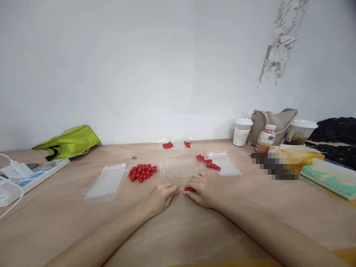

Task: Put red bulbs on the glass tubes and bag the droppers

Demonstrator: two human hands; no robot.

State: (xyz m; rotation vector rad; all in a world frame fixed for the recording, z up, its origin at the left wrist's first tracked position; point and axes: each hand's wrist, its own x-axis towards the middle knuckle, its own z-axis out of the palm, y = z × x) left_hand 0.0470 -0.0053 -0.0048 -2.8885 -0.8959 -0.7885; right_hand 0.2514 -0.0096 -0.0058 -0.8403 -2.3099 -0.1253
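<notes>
My right hand [201, 191] pinches a red rubber dropper bulb [189, 189] just above the table. Out of the bulb's left end runs a thin clear glass tube [181, 189], and the fingers of my left hand [164, 196] close on its other end. Beyond both hands lies a row of clear glass dropper tubes [179, 168], side by side. To the left of that row is a heap of loose red bulbs [141, 172]. At its right end rest several red-bulbed pieces [208, 162].
Clear zip bags lie at left [107, 181] and right [226, 164]. Near the wall is another bag with red bulbs [167, 145]. A power strip [36, 181] and green bag [69, 141] are far left; a lidded cup [241, 131], bottle [265, 139] and tissue pack [329, 176] stand right.
</notes>
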